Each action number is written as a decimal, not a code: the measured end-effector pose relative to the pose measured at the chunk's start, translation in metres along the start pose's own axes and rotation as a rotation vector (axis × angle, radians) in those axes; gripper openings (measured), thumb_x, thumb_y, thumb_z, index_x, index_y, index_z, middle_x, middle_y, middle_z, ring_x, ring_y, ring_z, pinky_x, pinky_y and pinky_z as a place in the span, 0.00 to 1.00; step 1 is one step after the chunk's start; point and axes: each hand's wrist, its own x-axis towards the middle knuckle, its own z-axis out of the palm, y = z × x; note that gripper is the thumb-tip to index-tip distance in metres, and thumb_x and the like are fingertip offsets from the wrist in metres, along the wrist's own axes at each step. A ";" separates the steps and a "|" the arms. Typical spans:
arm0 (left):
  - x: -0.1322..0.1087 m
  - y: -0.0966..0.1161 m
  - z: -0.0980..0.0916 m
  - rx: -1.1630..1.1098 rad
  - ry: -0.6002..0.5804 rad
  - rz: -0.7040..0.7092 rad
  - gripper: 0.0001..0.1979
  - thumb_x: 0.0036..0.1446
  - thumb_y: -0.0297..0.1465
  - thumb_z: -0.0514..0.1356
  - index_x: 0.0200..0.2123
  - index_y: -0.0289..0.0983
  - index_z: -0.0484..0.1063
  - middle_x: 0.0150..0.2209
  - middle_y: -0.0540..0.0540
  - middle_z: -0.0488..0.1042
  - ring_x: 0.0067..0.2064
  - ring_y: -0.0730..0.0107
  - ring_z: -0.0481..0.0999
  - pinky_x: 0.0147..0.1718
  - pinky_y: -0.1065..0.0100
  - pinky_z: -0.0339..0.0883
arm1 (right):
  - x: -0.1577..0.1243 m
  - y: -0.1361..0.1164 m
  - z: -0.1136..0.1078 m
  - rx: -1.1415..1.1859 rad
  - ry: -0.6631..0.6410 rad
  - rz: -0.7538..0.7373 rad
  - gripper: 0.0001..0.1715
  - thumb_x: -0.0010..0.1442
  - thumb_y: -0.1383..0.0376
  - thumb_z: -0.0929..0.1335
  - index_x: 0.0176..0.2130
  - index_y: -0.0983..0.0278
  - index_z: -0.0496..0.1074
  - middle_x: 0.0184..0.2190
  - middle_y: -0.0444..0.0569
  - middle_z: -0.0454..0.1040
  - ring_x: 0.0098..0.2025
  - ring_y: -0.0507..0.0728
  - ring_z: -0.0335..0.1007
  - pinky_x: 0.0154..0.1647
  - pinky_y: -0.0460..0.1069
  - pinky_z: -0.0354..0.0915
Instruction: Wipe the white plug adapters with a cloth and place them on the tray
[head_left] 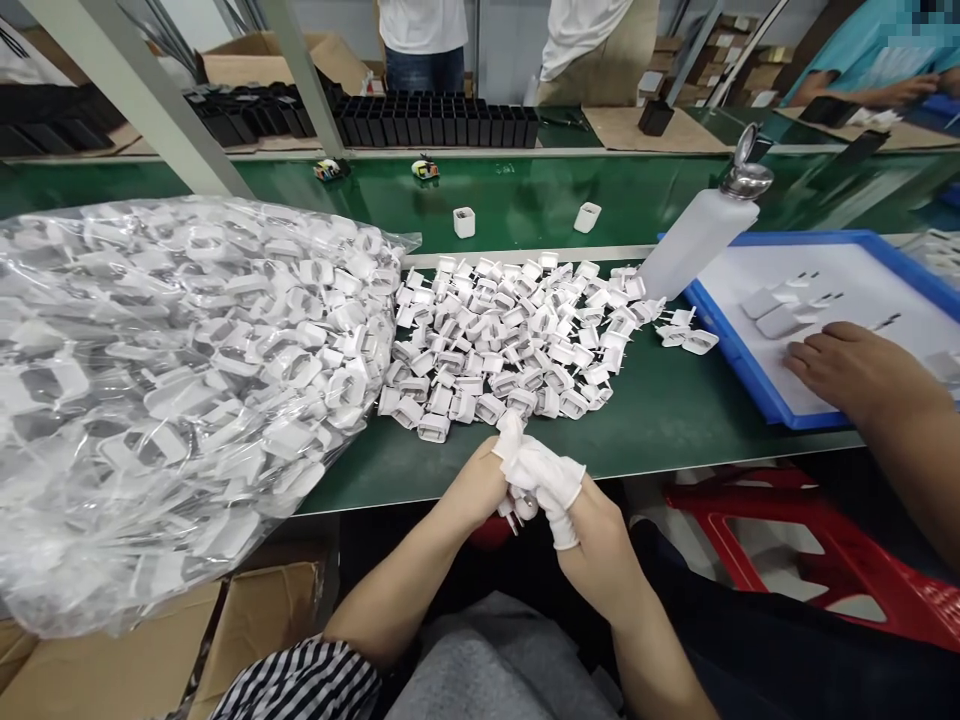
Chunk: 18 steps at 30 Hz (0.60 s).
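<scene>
Both of my hands are close together at the table's front edge, below a heap of white plug housings. White finger coverings sit on my left hand and my right hand. The fingers of both are bent inward around a white plug piece, whose pins point down beneath them. Much of that piece is hidden by the fingers, and which fingers press on it is hard to make out.
A large clear bag of white housings lies left. A translucent bottle stands behind the heap. At right, another person's hand is over a blue-rimmed tray. Two white housings stand on the green belt. A red stool is below.
</scene>
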 end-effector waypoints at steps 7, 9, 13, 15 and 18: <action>0.008 -0.007 0.015 -0.043 0.138 0.144 0.26 0.46 0.52 0.50 0.11 0.37 0.58 0.09 0.53 0.57 0.12 0.78 0.56 0.11 0.75 0.49 | -0.016 0.001 0.007 0.155 0.117 0.278 0.21 0.57 0.71 0.56 0.50 0.59 0.63 0.40 0.50 0.71 0.44 0.57 0.66 0.46 0.55 0.64; 0.010 -0.002 0.017 -0.042 0.196 0.242 0.26 0.46 0.53 0.48 0.14 0.36 0.61 0.11 0.53 0.58 0.14 0.78 0.56 0.13 0.75 0.50 | -0.019 0.002 0.009 0.171 0.100 0.234 0.21 0.57 0.71 0.57 0.49 0.59 0.63 0.42 0.51 0.70 0.45 0.57 0.65 0.46 0.54 0.63; 0.011 0.004 0.023 -0.010 0.173 0.344 0.25 0.48 0.52 0.47 0.18 0.36 0.63 0.16 0.52 0.62 0.20 0.74 0.62 0.19 0.73 0.56 | -0.024 0.007 0.010 0.196 0.164 0.227 0.18 0.56 0.69 0.60 0.47 0.59 0.65 0.43 0.52 0.69 0.45 0.56 0.66 0.45 0.51 0.65; 0.011 0.003 0.029 0.065 0.192 0.406 0.23 0.50 0.50 0.47 0.20 0.36 0.64 0.19 0.50 0.64 0.23 0.73 0.64 0.23 0.72 0.58 | -0.022 0.012 0.007 0.213 0.303 0.292 0.16 0.54 0.65 0.63 0.45 0.61 0.67 0.41 0.53 0.70 0.43 0.57 0.67 0.42 0.51 0.66; 0.012 0.000 0.040 0.153 0.141 0.490 0.21 0.51 0.47 0.47 0.25 0.36 0.66 0.22 0.49 0.65 0.25 0.71 0.65 0.26 0.71 0.58 | -0.015 0.019 -0.001 0.240 0.465 0.371 0.16 0.50 0.61 0.66 0.40 0.63 0.69 0.38 0.53 0.71 0.40 0.58 0.69 0.37 0.50 0.68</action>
